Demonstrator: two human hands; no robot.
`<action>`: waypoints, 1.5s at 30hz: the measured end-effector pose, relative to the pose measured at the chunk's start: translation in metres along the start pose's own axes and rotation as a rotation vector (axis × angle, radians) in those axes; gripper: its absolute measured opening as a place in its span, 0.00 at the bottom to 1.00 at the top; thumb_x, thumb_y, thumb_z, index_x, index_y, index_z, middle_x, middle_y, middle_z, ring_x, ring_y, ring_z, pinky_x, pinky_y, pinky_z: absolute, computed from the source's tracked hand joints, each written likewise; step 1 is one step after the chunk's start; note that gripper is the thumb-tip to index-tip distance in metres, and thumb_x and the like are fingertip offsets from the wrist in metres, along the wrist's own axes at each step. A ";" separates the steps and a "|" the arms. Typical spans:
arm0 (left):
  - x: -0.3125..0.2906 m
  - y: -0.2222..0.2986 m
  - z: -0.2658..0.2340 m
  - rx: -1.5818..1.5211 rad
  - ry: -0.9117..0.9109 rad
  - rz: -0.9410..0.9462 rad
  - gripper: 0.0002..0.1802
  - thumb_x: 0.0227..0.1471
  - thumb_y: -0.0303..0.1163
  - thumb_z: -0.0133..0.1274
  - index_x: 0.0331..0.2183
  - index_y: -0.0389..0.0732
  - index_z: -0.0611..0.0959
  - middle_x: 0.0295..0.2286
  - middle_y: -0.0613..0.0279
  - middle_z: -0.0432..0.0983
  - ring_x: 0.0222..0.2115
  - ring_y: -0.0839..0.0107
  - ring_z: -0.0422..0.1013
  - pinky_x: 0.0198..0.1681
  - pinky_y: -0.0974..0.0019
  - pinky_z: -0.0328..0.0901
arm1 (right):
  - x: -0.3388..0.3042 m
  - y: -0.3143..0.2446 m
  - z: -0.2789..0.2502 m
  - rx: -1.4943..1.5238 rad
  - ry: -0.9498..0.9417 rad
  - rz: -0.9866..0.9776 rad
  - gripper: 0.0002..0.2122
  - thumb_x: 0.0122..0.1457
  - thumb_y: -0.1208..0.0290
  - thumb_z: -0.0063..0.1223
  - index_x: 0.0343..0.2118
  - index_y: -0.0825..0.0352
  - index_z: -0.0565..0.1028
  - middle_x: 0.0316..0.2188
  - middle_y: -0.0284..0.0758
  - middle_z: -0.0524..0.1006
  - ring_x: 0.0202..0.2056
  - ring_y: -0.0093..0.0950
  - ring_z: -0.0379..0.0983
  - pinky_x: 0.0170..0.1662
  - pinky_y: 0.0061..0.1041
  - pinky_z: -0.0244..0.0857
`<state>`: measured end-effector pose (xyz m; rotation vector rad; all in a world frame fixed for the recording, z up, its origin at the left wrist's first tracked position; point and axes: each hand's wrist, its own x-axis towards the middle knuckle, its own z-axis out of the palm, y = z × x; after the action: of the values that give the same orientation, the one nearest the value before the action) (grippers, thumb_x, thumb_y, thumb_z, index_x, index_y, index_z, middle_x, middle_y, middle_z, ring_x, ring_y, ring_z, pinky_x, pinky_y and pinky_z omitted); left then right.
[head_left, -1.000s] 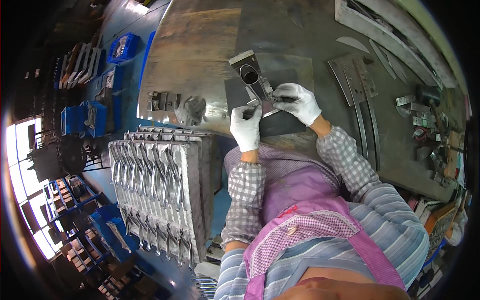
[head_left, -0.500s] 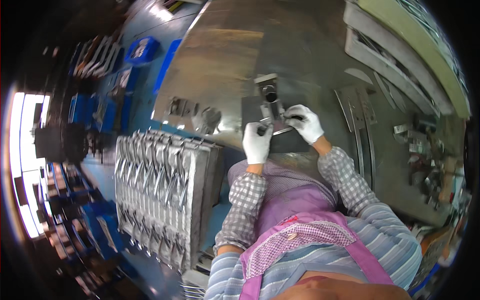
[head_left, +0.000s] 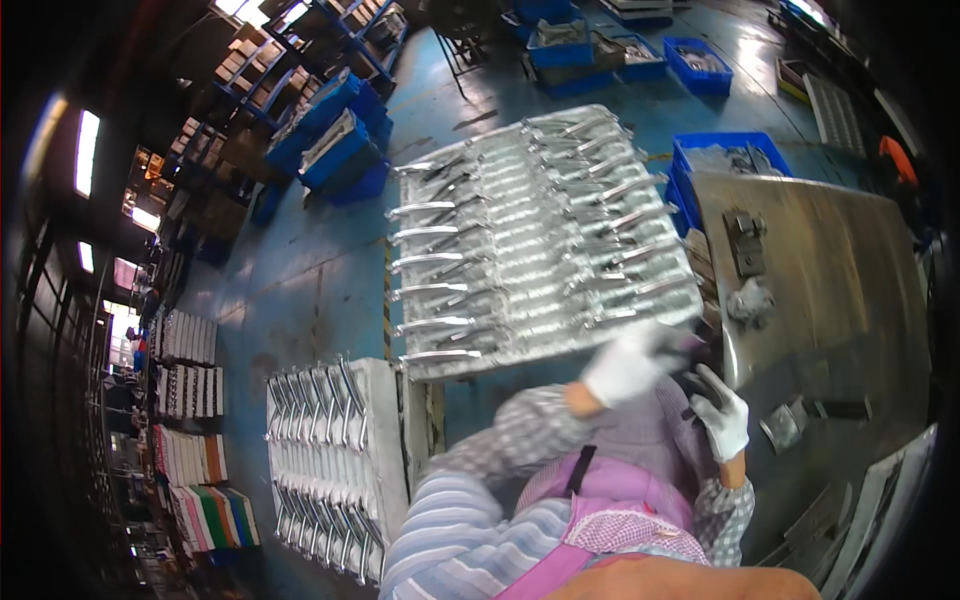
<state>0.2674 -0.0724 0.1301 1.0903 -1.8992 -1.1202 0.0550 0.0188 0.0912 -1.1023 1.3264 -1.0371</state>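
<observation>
Blue floor (head_left: 300, 300) borders the silver rack (head_left: 530, 300), whose ridges presumably keep the curved metal parts (head_left: 432, 233) separated. My hands are apart: left hand (head_left: 628, 368) blurred at its near edge, right hand (head_left: 722, 412) by the bench (head_left: 830, 260); I cannot tell their grip.

The left hand (head_left: 630, 368) and right hand (head_left: 724, 418) wear white fabric gloves (head_left: 612, 378); the long cloth oversleeves (head_left: 535, 430) are grey-and-white checked, the cloth shirt (head_left: 445, 525) blue-and-white striped, the cloth apron (head_left: 625, 482) purple. Far rectangular plastic crates (head_left: 703, 82) are blue; slender metal parts (head_left: 432, 291), silver.
</observation>
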 end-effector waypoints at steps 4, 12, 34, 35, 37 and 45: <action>0.043 -0.096 -0.213 0.472 0.511 -0.031 0.15 0.49 0.29 0.60 0.41 0.35 0.83 0.35 0.45 0.82 0.36 0.51 0.79 0.40 0.57 0.73 | 0.021 0.054 -0.030 -0.333 0.261 -0.034 0.18 0.60 0.76 0.59 0.54 0.73 0.75 0.44 0.42 0.82 0.44 0.24 0.78 0.49 0.23 0.70; 0.120 -0.274 -0.466 1.637 0.216 -0.370 0.10 0.50 0.31 0.54 0.34 0.50 0.87 0.32 0.54 0.82 0.37 0.56 0.79 0.41 0.51 0.73 | 0.033 0.072 -0.021 -0.777 0.238 0.056 0.15 0.55 0.74 0.61 0.47 0.65 0.80 0.42 0.44 0.82 0.43 0.38 0.80 0.48 0.30 0.72; 0.232 -0.302 -0.442 0.688 0.645 -0.063 0.21 0.62 0.41 0.51 0.48 0.33 0.82 0.38 0.42 0.82 0.36 0.49 0.78 0.42 0.54 0.71 | 0.015 0.090 -0.021 -1.037 0.296 -0.074 0.12 0.56 0.63 0.58 0.43 0.46 0.83 0.34 0.32 0.82 0.37 0.37 0.79 0.40 0.34 0.73; 0.244 -0.258 -0.397 0.202 0.546 -0.221 0.19 0.63 0.33 0.50 0.51 0.32 0.78 0.38 0.52 0.82 0.34 0.61 0.78 0.38 0.61 0.73 | 0.011 0.092 -0.023 -0.972 0.336 -0.041 0.12 0.57 0.64 0.58 0.45 0.48 0.82 0.36 0.34 0.83 0.37 0.35 0.80 0.40 0.33 0.73; 0.194 -0.145 -0.315 0.187 0.326 0.046 0.14 0.61 0.27 0.50 0.47 0.33 0.80 0.34 0.55 0.81 0.28 0.70 0.77 0.31 0.67 0.72 | 0.015 0.098 -0.025 -0.591 0.348 -0.100 0.15 0.59 0.64 0.59 0.49 0.56 0.81 0.39 0.36 0.83 0.39 0.31 0.80 0.41 0.30 0.73; 0.013 -0.021 0.056 -0.200 -0.681 0.272 0.15 0.45 0.11 0.49 0.35 0.31 0.85 0.44 0.52 0.80 0.46 0.63 0.77 0.50 0.67 0.69 | -0.009 0.041 -0.015 0.465 0.110 -0.104 0.23 0.62 0.58 0.60 0.53 0.71 0.75 0.42 0.36 0.81 0.40 0.23 0.76 0.45 0.25 0.70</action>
<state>0.2216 -0.0704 0.0901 0.3301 -2.2791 -1.6059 0.0379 0.0354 0.0532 -0.7761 1.0438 -1.4142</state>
